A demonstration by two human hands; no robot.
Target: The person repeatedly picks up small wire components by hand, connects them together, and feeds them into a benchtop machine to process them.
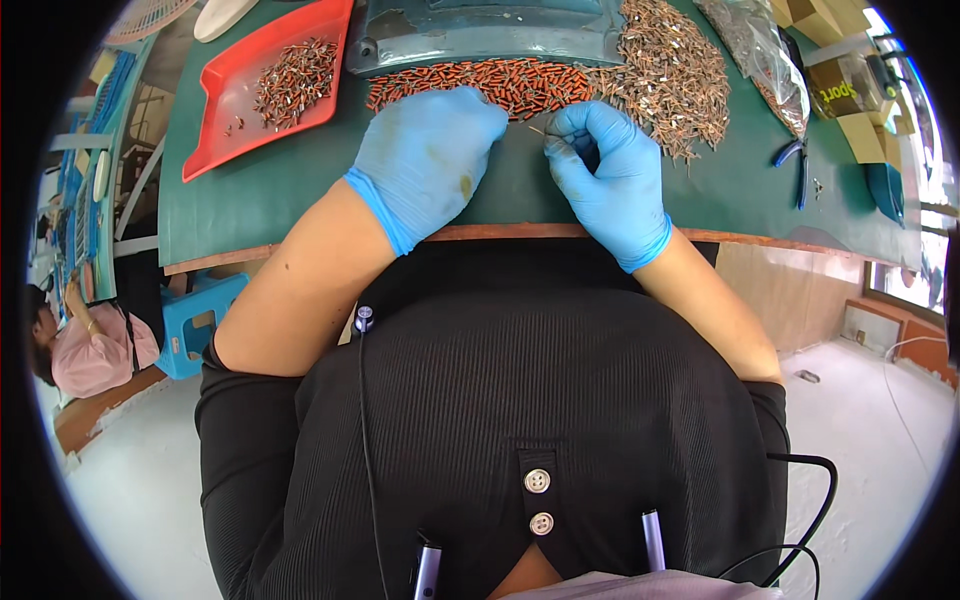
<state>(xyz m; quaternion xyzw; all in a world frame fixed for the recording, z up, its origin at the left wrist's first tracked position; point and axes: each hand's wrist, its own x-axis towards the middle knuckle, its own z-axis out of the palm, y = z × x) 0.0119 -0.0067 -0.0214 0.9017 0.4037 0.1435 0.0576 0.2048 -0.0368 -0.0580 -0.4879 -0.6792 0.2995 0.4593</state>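
Take the green table (300,190) as your anchor: everything you need sits on its far half, against the grey-blue machine base (480,35) at its back edge. To the left of that base lies the red tray (215,125) with a small heap of finished orange pieces in it; leave it where it is, well apart from your hands.

Directly in front of the base runs the row of orange sleeves (480,82), and to its right spreads the pile of bare metal terminals (670,75). Keep those two stocks apart so you never fish in a mixed heap.

Your left hand (428,155) lies knuckles-up at the near edge of the orange row, fingers curled under; from here I cannot tell whether it holds a sleeve. Your right hand (605,170) is pinched shut, thumb and forefinger closed on a thin metal terminal (538,130) whose tip points left toward the other hand.

I judge you are joining one to the other. Hold the terminal near its tip, bring both hands close above the table, and line the piece up straight before pushing.
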